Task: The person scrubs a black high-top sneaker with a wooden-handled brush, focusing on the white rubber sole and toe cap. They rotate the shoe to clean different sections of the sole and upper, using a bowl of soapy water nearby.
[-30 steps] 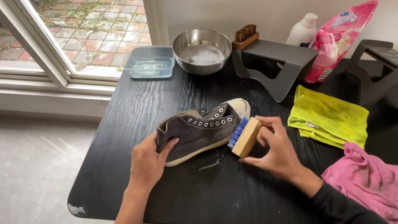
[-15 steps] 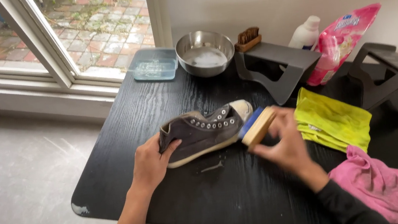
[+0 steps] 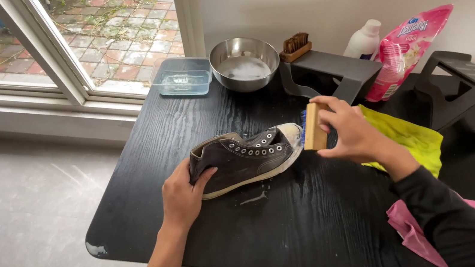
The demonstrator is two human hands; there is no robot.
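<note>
A dark grey canvas sneaker [image 3: 247, 159] with a white sole and toe cap lies on its side on the black table [image 3: 297, 229]. My left hand [image 3: 183, 194] grips its heel end. In my right hand [image 3: 350, 128] is a wooden scrub brush [image 3: 313, 126] with blue bristles, and the bristles press against the sudsy toe cap. Soapy streaks wet the table just under the shoe.
At the table's back stand a steel bowl [image 3: 244, 63] of soapy water, a clear plastic tub [image 3: 182, 78], a small brown brush [image 3: 295, 46], a white bottle [image 3: 362, 39], a pink pouch [image 3: 402, 50] and two black stands [image 3: 327, 74]. Yellow cloth [image 3: 410, 136] and pink cloth [image 3: 412, 230] lie right.
My right hand has carried the brush from the shoe's side up around to the toe cap. The left hand keeps its hold on the heel.
</note>
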